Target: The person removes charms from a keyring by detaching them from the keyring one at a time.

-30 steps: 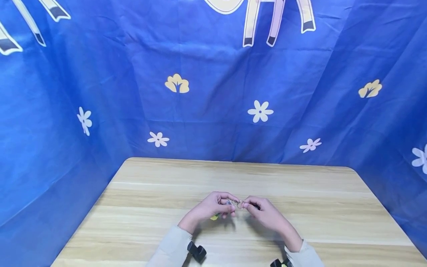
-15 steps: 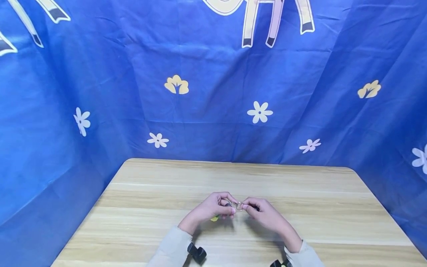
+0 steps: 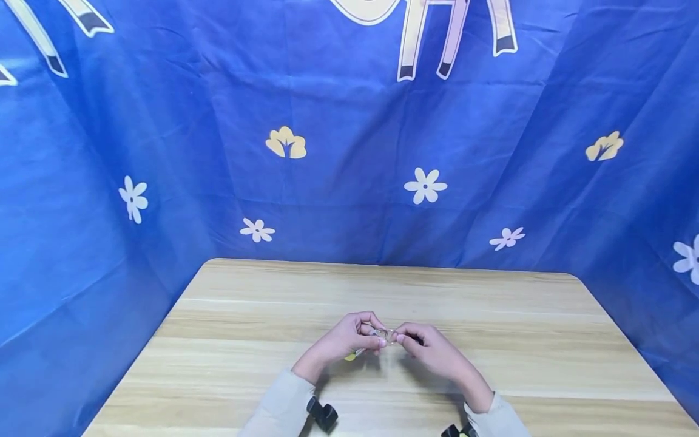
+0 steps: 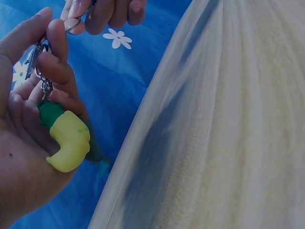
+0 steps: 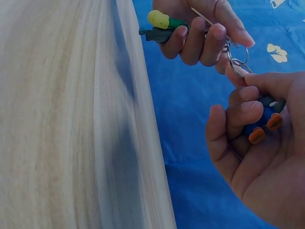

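Note:
My left hand point(image 3: 346, 337) holds a bunch of keys point(image 4: 32, 61) on a metal ring, with the thumb and fingers curled at it. A yellow charm point(image 4: 70, 140) with a green cap hangs by a chain against that palm. Beside it a dark grey-green charm point(image 5: 159, 35) pokes out past the fingers. Facing it, my right hand point(image 3: 434, 349) pinches a second metal ring point(image 5: 237, 67) between thumb and forefinger. The two rings meet between the hands; whether they are linked is hard to tell. A blue figurine point(image 5: 267, 114) with orange feet lies within the right hand's curled fingers.
Both hands are above a light wood-grain table point(image 3: 262, 303). A blue cloth point(image 3: 349, 182) printed with flowers and animal legs encloses the back and sides. Black camera mounts point(image 3: 322, 414) sit on both wrists.
The hands keep nearly the same place. The rings between the fingertips have turned slightly and show more plainly now. The head view has shifted a little.

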Available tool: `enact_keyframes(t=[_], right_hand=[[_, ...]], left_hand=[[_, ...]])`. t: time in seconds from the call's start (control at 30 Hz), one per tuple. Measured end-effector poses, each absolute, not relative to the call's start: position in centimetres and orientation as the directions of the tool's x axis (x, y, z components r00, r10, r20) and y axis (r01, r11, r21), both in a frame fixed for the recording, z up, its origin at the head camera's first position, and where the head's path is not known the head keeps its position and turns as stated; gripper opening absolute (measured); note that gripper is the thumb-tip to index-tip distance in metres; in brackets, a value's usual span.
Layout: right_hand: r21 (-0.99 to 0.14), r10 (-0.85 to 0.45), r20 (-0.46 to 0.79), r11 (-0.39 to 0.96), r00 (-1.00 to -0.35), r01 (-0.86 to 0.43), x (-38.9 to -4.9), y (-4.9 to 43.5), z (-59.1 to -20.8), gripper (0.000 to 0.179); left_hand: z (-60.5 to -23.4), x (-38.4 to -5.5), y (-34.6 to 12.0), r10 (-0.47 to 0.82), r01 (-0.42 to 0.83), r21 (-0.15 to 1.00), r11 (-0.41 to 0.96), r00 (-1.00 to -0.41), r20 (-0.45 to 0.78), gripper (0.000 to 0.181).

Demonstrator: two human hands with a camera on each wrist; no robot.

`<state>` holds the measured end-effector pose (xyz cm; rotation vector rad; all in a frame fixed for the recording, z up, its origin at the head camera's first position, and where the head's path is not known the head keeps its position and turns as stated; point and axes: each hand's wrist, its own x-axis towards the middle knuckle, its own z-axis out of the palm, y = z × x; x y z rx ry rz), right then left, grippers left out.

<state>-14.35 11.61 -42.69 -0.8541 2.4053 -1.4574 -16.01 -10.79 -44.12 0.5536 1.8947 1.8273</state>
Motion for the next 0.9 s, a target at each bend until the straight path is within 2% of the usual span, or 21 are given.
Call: enact_keyframes(t=[0.33, 0.67, 0.9], right_hand=[[-0.839, -0.553, 0.134, 0.379, -0.822, -0.391, -14.59, 11.59, -42.93, 0.023], [-0.851, -0.566, 0.161, 0.335, -0.808, -0.404, -13.99, 11.59, -42.52, 0.019], [-0.880, -0.545, 0.123, 0.326, -0.829, -0.345, -14.16, 11.83, -42.40, 0.022]], left_hand=[[-43.92, -16.09, -10.71, 0.530, -0.011, 0.997, 0.080, -0.846, -0.052, 0.034], [-44.16, -16.03, -11.14, 0.454, -0.017, 0.996, 0.092, -0.889, -0.057, 0.026], [-44.06, -15.98, -11.28, 0.477, -0.007, 0.996, 0.090, -0.877, -0.049, 0.032]])
